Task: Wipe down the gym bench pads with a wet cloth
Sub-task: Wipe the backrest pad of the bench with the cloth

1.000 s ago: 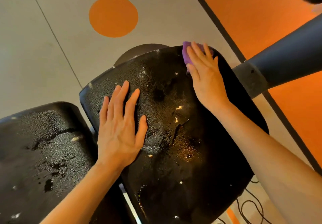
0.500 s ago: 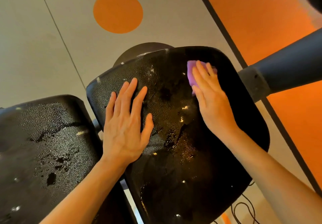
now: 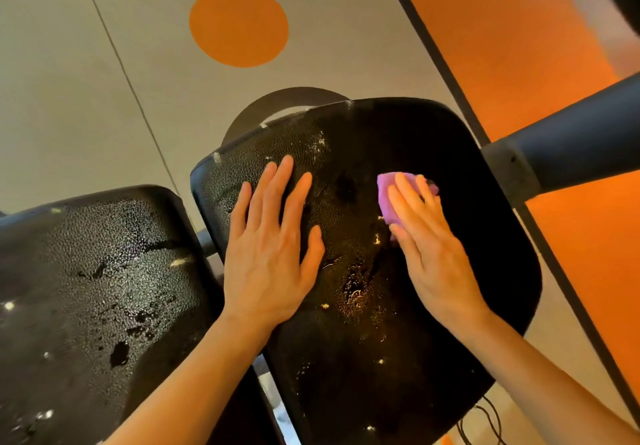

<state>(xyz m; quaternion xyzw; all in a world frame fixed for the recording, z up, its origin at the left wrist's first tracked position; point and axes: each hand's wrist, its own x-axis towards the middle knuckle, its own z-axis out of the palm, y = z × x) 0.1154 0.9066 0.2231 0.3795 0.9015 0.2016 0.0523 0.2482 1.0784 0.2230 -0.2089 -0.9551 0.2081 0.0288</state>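
A black, wet, glossy bench pad (image 3: 363,347) fills the middle of the head view. My left hand (image 3: 273,247) lies flat on its left part, fingers straight and spread. My right hand (image 3: 429,250) presses a small purple cloth (image 3: 389,199) onto the pad's upper middle with straight fingers; most of the cloth is hidden under the fingers. A second black pad (image 3: 86,299), beaded with water drops, sits to the left across a narrow gap.
A thick dark padded bar (image 3: 571,147) juts in from the right, close to the pad's edge. The floor is grey with an orange circle (image 3: 239,24) and an orange zone (image 3: 519,46) bordered by a black line. Cables (image 3: 485,424) lie below the pad.
My right hand has dragged the purple cloth from the pad's far top edge down toward the middle. My left hand has stayed flat in the same place on the pad.
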